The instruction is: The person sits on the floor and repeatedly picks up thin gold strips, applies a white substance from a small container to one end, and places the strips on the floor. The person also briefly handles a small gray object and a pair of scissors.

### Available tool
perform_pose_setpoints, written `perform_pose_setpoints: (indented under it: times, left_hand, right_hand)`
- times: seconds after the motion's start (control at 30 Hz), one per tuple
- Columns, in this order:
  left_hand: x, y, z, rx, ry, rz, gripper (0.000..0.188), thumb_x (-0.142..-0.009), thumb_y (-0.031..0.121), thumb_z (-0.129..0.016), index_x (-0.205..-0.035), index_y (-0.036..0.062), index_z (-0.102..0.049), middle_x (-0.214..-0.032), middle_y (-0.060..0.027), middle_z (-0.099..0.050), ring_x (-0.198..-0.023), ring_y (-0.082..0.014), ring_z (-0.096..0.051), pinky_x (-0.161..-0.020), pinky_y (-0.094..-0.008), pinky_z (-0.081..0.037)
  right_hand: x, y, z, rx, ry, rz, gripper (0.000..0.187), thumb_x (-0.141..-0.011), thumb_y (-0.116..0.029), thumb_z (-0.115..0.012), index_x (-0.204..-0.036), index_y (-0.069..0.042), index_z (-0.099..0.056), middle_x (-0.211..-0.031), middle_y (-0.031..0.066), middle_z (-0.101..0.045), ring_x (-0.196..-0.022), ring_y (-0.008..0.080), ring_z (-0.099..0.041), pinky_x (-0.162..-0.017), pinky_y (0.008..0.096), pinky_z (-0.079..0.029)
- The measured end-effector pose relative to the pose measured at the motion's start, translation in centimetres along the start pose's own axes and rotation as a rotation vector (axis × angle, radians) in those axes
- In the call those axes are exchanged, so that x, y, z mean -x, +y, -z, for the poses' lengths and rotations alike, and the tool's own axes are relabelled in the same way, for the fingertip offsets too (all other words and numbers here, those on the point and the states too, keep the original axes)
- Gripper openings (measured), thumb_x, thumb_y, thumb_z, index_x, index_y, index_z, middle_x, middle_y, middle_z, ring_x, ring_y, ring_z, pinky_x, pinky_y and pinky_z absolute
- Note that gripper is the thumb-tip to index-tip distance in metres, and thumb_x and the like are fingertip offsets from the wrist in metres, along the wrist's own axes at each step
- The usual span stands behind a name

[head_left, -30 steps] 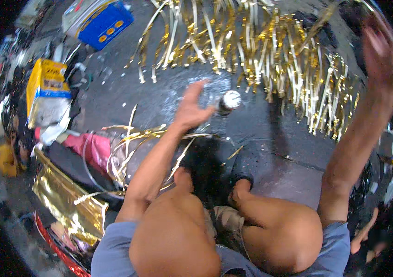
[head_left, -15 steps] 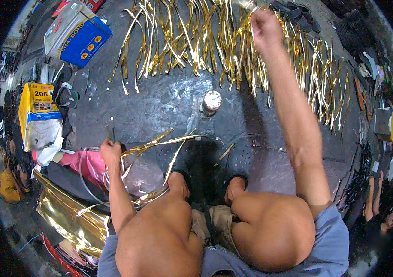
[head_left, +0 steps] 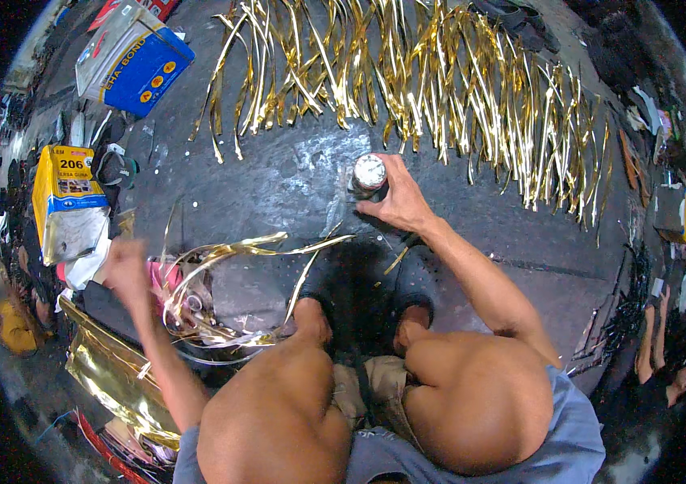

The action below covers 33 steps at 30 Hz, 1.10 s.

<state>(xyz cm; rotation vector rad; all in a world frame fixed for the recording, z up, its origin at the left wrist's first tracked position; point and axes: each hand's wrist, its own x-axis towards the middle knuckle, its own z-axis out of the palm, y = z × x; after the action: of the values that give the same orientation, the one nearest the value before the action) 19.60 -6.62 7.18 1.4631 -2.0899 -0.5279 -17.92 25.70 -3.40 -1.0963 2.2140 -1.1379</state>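
Between the thumb and fingers of my right hand (head_left: 401, 198) is a small, stained round can (head_left: 370, 173) with a pale top, standing on the dark floor. My left hand (head_left: 127, 268), smeared by motion, hangs at the left beside loose gold strips (head_left: 222, 252); whether it holds anything is unclear. These strips curl in a heap over a pink thing (head_left: 167, 276) and in front of my left foot. Beyond the can, many long gold strips (head_left: 343, 64) lie spread across the far floor in a wide row.
At the left stand a blue and white tin (head_left: 137, 68) and a yellow and blue tin (head_left: 73, 206). A gold sheet (head_left: 121, 375) lies near my left forearm. Dark sandals (head_left: 520, 20) sit at the far right, and assorted scraps line both sides.
My right hand has come back from the far gold strips to the can and closed round it. My left hand has swung left, away from the near strips, which have shifted.
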Motion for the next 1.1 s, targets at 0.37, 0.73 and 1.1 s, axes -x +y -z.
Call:
perform_pose_setpoints:
  times: [0.37,0.73,1.1]
  left_hand:
    - [7.8,14.1,-21.7,0.731,-0.897,0.283,0.019,-0.075,0.001,-0.077,-0.093,0.0027,-0.07,-0.073,0.0013,-0.064,-0.066,-0.0079,-0.059,-0.061,-0.0242,-0.047]
    - [10.6,13.3,-23.4,1.061,-1.179,0.595,0.034,-0.081,0.002,-0.073,-0.115,-0.0002,-0.074,-0.082,-0.0007,-0.068,-0.066,-0.0081,-0.057,-0.061,-0.0241,-0.046]
    - [7.2,15.0,-26.2,0.308,-0.975,-0.182,0.02,-0.074,0.017,-0.082,-0.09,0.0058,-0.082,-0.077,-0.0078,-0.075,-0.068,-0.0157,-0.067,-0.068,-0.0322,-0.054]
  right_hand:
    - [-0.5,0.7,0.8,-0.382,0.594,-0.311,0.06,-0.077,-0.023,-0.09,-0.12,0.003,-0.056,-0.11,0.0145,-0.069,-0.096,0.022,-0.069,-0.084,0.0355,-0.056]
    - [-0.4,-4.1,-0.2,-0.316,0.459,-0.236,0.062,-0.076,-0.024,-0.09,-0.12,0.001,-0.055,-0.112,0.0175,-0.072,-0.093,0.0222,-0.073,-0.079,0.0375,-0.057]
    - [0.6,-1.3,3.1,-0.119,0.527,-0.206,0.064,-0.076,-0.03,-0.09,-0.121,0.001,-0.056,-0.109,0.0177,-0.072,-0.096,0.0257,-0.074,-0.079,0.0383,-0.058]
